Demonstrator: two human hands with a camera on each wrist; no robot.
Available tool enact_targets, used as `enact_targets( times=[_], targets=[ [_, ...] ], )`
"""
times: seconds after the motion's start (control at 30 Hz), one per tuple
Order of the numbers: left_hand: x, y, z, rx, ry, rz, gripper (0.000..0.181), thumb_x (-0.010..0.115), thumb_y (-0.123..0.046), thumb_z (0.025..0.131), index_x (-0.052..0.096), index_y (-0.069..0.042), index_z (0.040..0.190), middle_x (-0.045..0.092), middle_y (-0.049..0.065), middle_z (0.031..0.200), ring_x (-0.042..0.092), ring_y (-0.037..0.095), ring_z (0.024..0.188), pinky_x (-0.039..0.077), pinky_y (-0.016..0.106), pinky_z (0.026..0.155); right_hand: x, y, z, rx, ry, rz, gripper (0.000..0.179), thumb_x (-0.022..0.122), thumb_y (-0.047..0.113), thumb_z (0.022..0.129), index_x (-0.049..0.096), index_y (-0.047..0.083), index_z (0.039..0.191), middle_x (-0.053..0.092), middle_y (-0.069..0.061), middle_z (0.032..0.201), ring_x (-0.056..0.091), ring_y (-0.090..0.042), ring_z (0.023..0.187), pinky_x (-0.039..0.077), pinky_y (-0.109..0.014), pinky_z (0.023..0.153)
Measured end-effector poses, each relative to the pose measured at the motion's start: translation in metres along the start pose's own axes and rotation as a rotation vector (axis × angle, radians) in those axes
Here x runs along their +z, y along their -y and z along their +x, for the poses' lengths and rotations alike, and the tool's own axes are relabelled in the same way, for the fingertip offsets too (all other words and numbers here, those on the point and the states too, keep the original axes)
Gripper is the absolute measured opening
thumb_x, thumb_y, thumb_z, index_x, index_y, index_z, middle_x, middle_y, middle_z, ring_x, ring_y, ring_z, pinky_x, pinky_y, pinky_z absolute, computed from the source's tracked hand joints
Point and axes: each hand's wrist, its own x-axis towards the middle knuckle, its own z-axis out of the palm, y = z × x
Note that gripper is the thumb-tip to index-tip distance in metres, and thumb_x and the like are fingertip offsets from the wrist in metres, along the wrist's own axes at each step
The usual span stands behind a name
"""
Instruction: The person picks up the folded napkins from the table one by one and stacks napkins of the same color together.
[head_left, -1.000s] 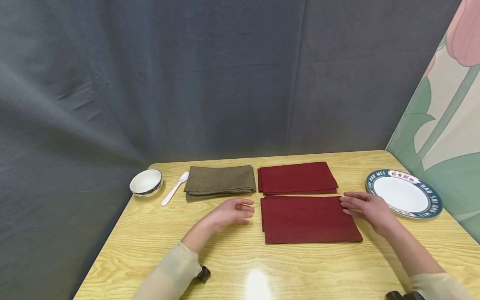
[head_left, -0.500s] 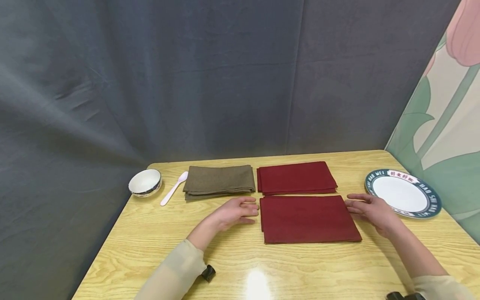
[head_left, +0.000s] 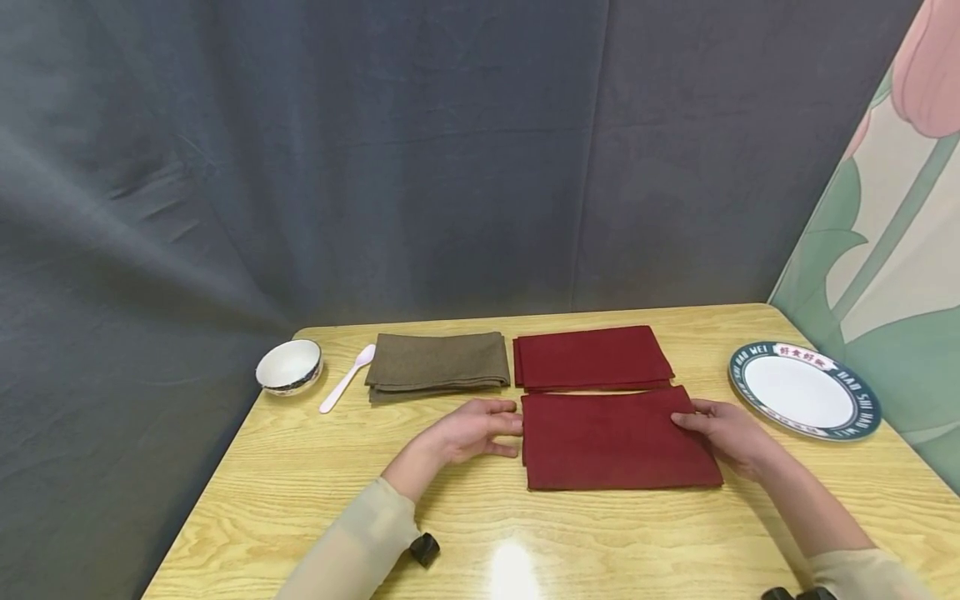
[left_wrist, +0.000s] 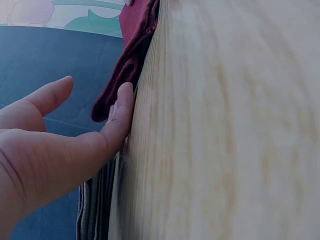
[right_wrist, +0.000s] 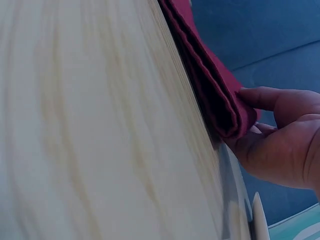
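A folded dark red cloth [head_left: 600, 442] lies on the table in front of me. My right hand [head_left: 727, 433] pinches its far right corner, thumb on top and fingers beneath; the right wrist view shows the folded layers of the cloth [right_wrist: 220, 95] lifting at that edge. At the cloth's left edge is my left hand [head_left: 478, 429], fingertips right at the fold. Its thumb [left_wrist: 55, 95] stands apart from the cloth in the left wrist view. Just behind lies a second folded red cloth [head_left: 592, 357], with a folded brown cloth [head_left: 441, 361] to its left.
A white bowl [head_left: 289, 365] stands at the table's left edge, beside a pale pink spoon [head_left: 348, 379]. On the right, a plate with a dark green rim [head_left: 862, 408] sits near the flowered wall [head_left: 907, 258]. A grey curtain [head_left: 450, 167] hangs behind the wooden table [head_left: 300, 500].
My right hand has closed on the cloth's far right corner, its thumb now on top, and that corner is raised a little. My left hand has moved right, up to the left edge.
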Motion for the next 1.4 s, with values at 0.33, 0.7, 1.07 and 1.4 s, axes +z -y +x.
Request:
enact_targets(
  times=[0.33,0.7,1.07,1.4],
  targets=[
    [0.004,-0.001,0.000,0.008,-0.017,0.054,0.048,0.054,-0.003,0.103,0.039,0.012,0.146,0.065,0.014,0.122,0.064,0.020,0.102,0.055,0.045,0.093,0.007,0.001,0.004,0.008,0.116,0.124,0.051,0.053,0.011,0.105,0.036,-0.021,0.141,0.071,-0.003,0.105,0.071,-0.016,0.094,0.059,-0.037,0.083],
    [0.015,0.001,0.001,0.068,-0.159,0.165,0.039,0.057,0.002,0.101,0.051,0.010,0.138,0.064,0.017,0.120,0.066,0.021,0.096,0.058,0.042,0.086,0.008,0.000,0.004,-0.003,0.135,0.141,0.051,0.052,0.010,0.106,0.034,-0.021,0.142,0.071,-0.003,0.106,0.071,-0.017,0.096,0.059,-0.038,0.084],
    [0.018,0.003,0.006,0.092,-0.302,0.184,0.055,0.067,-0.002,0.096,0.045,0.003,0.147,0.063,0.014,0.114,0.062,0.016,0.078,0.056,0.031,0.067,0.009,0.003,0.003,-0.008,0.147,0.135,0.051,0.052,0.011,0.106,0.034,-0.020,0.142,0.071,-0.003,0.107,0.070,-0.017,0.097,0.059,-0.037,0.084],
    [0.021,0.006,0.009,0.139,-0.325,0.214,0.040,0.063,0.000,0.097,0.059,0.003,0.137,0.066,0.016,0.117,0.067,0.019,0.095,0.057,0.034,0.083,0.011,0.003,0.003,0.013,0.146,0.153,0.059,0.043,0.019,0.111,0.021,-0.022,0.147,0.070,-0.002,0.109,0.069,-0.014,0.100,0.058,-0.038,0.087]
  ],
)
